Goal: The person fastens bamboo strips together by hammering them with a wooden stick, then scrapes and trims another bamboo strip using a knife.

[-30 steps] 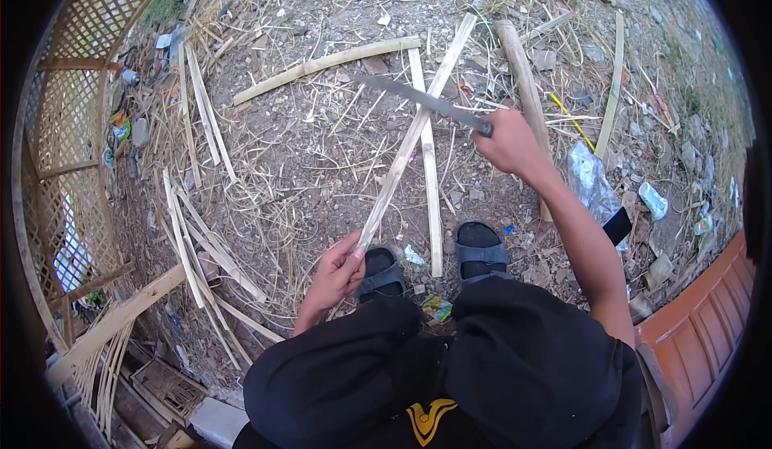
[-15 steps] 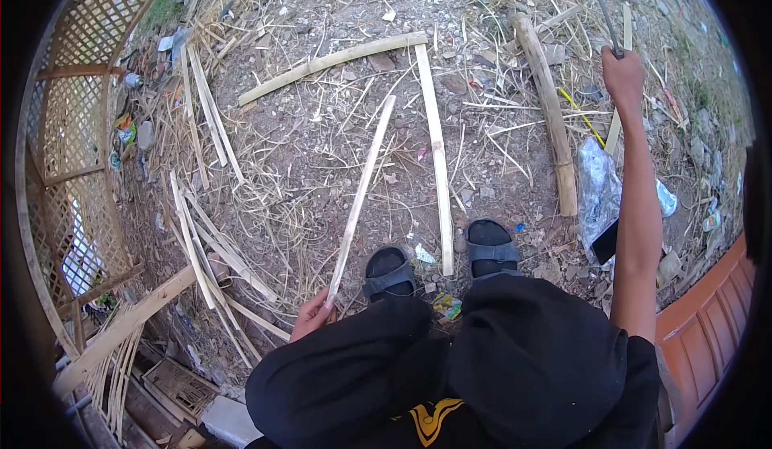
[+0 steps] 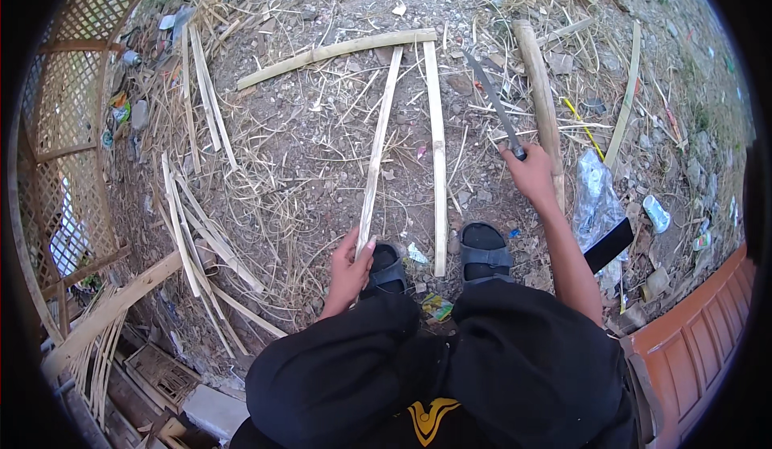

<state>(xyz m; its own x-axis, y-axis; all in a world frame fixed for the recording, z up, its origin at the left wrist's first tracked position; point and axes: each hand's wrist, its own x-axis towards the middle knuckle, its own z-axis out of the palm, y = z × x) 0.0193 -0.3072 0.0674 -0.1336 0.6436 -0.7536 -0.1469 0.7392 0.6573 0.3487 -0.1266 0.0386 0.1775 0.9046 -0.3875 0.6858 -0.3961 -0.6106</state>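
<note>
Between the fingers and thumb of my left hand [image 3: 349, 275] is the near end of a long pale bamboo strip [image 3: 379, 143], which points away from me. My right hand [image 3: 532, 177] grips the dark handle of a machete [image 3: 496, 103]. Its long narrow blade points to the far left, over the ground. To the right of the held strip, another bamboo strip [image 3: 438, 159] lies lengthwise on the dirt. A curved bamboo piece [image 3: 334, 51] lies crosswise at its far end. Just right of my right hand is a thick wooden pole [image 3: 537, 79].
Several split strips [image 3: 211, 103] lie to the left, near a lattice panel [image 3: 80, 119]. At right are clear plastic sheeting [image 3: 597, 195], a black phone-like slab [image 3: 609, 245], a yellow strip [image 3: 583, 127] and an orange-brown panel [image 3: 691, 320]. My sandals [image 3: 486, 252] rest on littered ground.
The machete has swung inward from the far right with my right hand, which is now nearer the middle. My left hand has moved forward and right, carrying the strip toward the curved piece.
</note>
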